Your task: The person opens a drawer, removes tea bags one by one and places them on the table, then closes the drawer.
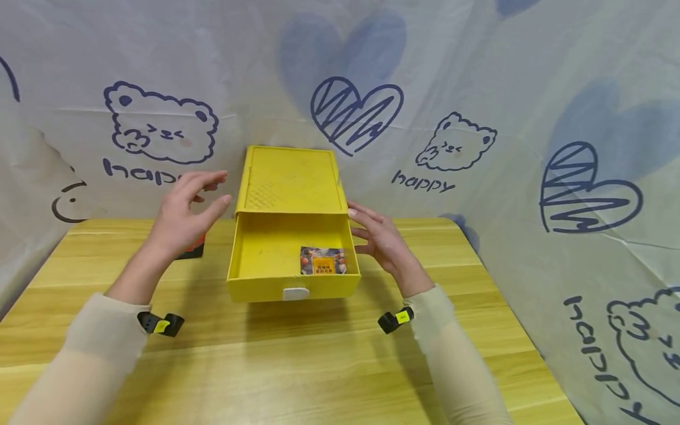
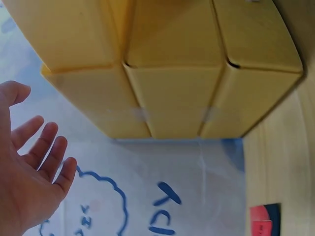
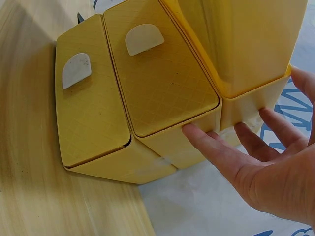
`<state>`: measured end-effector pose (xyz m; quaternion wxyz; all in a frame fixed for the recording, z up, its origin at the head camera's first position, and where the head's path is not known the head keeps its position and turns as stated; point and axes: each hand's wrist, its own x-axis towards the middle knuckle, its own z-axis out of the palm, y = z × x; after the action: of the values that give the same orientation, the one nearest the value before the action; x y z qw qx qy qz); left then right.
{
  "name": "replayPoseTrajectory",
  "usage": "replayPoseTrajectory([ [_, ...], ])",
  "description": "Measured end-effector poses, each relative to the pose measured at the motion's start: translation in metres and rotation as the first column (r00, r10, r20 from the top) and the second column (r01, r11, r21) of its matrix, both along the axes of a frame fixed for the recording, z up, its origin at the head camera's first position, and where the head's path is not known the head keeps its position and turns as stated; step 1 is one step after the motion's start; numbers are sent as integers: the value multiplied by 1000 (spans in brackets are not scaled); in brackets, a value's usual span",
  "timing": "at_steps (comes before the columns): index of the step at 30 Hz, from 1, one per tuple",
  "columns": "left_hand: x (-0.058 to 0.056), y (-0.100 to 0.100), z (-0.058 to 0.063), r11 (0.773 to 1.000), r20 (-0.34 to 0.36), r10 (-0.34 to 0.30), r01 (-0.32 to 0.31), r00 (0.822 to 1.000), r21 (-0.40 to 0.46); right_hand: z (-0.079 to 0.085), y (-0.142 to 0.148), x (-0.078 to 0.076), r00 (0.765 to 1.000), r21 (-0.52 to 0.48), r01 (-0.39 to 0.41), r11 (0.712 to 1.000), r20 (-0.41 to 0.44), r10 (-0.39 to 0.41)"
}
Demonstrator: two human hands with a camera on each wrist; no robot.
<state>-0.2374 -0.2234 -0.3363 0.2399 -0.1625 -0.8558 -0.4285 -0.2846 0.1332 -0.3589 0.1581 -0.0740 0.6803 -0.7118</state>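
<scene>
A yellow drawer cabinet (image 1: 292,177) with stacked drawers stands toward the back of the table. Its top drawer (image 1: 255,288) is pulled out, showing a white tab handle (image 1: 296,293) on the front. Inside, at the right front corner, lies a small printed packet (image 1: 323,261) with an orange label. My left hand (image 1: 183,212) hovers left of the cabinet, fingers loosely bent and holding nothing; the left wrist view shows it apart from the cabinet. On the other side, my right hand (image 1: 385,242) touches the cabinet's right side with extended fingertips (image 3: 194,132).
A red and black packet (image 2: 266,220) lies on the table left of the cabinet, partly hidden by my left hand in the head view. Two lower drawers (image 3: 162,81) are closed. A printed cloth (image 1: 265,71) hangs behind the wooden table (image 1: 297,366).
</scene>
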Motion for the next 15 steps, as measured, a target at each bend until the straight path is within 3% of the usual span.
replayPoseTrajectory([
  [7, 13, 18, 17, 994, -46, -99, 97, 994, -47, 0, 0, 0, 1000, -3, -1, 1000, -2, 1],
  [15, 26, 41, 32, 969, -101, -191, 171, 976, -180, 0, 0, 0, 1000, -25, -1, 1000, 6, 1],
])
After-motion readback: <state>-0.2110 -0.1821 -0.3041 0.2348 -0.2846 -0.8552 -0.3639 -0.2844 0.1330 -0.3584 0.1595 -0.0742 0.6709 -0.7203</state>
